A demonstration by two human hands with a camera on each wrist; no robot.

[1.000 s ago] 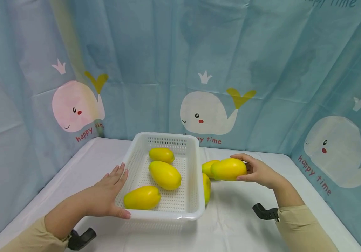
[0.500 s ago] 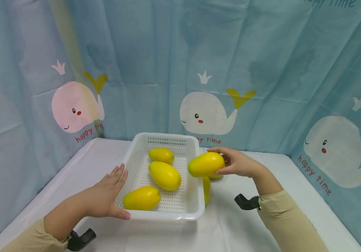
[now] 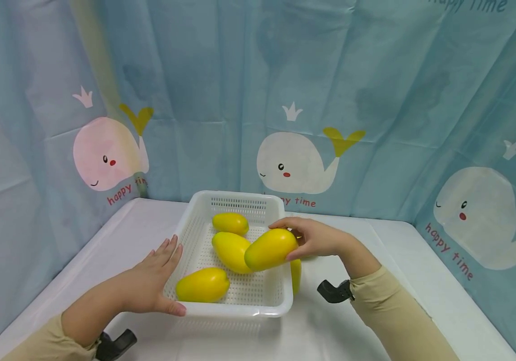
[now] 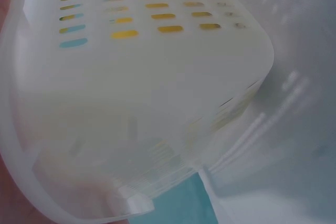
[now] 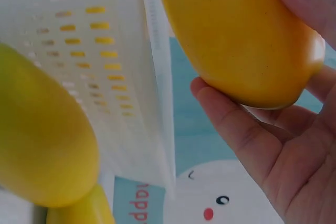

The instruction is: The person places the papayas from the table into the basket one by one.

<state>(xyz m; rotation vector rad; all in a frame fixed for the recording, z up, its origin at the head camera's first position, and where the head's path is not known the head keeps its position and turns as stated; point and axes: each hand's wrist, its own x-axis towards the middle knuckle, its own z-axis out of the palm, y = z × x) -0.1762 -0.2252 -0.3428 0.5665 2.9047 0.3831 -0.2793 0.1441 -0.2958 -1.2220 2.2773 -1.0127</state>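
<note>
My right hand [image 3: 314, 238] grips a yellow mango [image 3: 270, 249] with a greenish tip, over the right rim of a white perforated plastic basket [image 3: 269, 309]. In the right wrist view the thumb and fingertips wrap the blunt end of this mango [image 5: 247, 40]. Below it in the head view, a mango in the basket [image 3: 228, 250] is partly covered. Two more lie inside, a small mango [image 3: 231, 223] at the back and another mango [image 3: 202, 285] at the front left. My left hand [image 3: 147, 281] rests with straight fingers along the basket's left side, thumb at the front corner.
Outside the basket's right wall lies a mango [image 3: 296, 276], mostly hidden in the head view. The right wrist view shows this side with a large mango [image 5: 44, 135] and a second mango [image 5: 81, 208] below. A blue whale-print curtain [image 3: 204, 125] hangs behind the white table [image 3: 375, 260].
My right hand has carried its mango left from beside the basket to over the right rim, lowering it slightly in the last half second. My left hand and the basket stay put.
</note>
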